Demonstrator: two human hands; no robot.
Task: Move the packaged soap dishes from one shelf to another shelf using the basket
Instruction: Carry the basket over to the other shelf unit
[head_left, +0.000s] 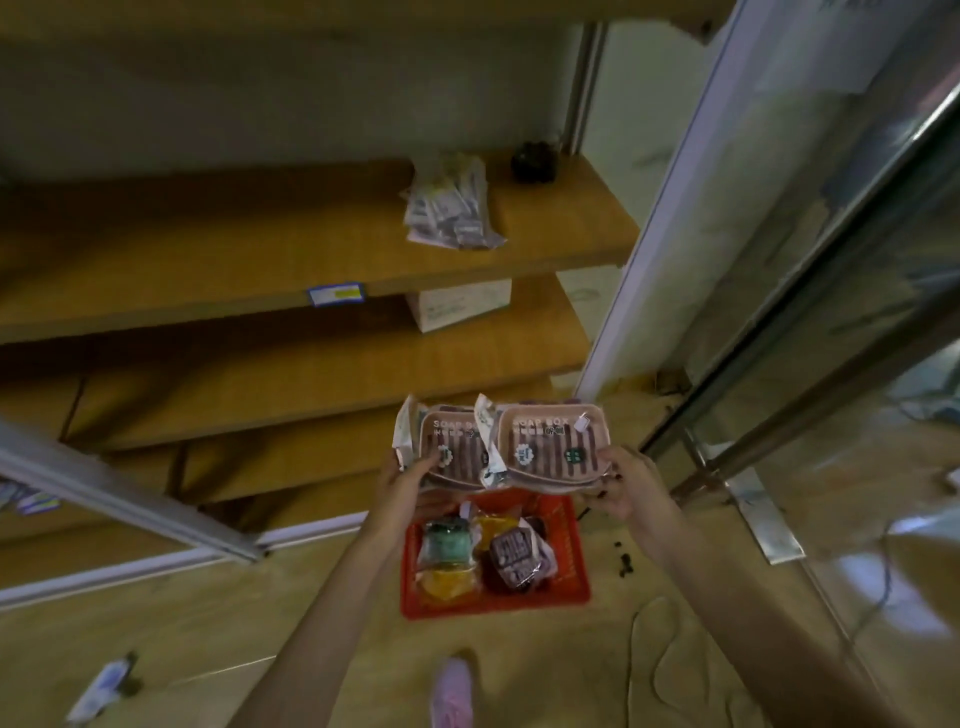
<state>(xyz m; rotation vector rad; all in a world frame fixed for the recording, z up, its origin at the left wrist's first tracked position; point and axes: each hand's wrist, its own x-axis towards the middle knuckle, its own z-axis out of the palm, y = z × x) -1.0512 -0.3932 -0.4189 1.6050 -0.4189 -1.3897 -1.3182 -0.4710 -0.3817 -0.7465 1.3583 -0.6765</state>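
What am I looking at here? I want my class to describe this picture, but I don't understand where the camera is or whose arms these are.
There is no machine: a person wears the one camera on their head, looking down at their own arms. The left hand and right hand each grip a packaged pink soap dish, the left dish and the right dish, side by side. Below, a red basket on the floor holds more coloured packages. Ahead stand wooden shelves; one carries a pile of small packets.

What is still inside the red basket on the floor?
The red basket holds a green packet, yellow packets and a dark purple one. Its far end is covered by the soap boxes held above.
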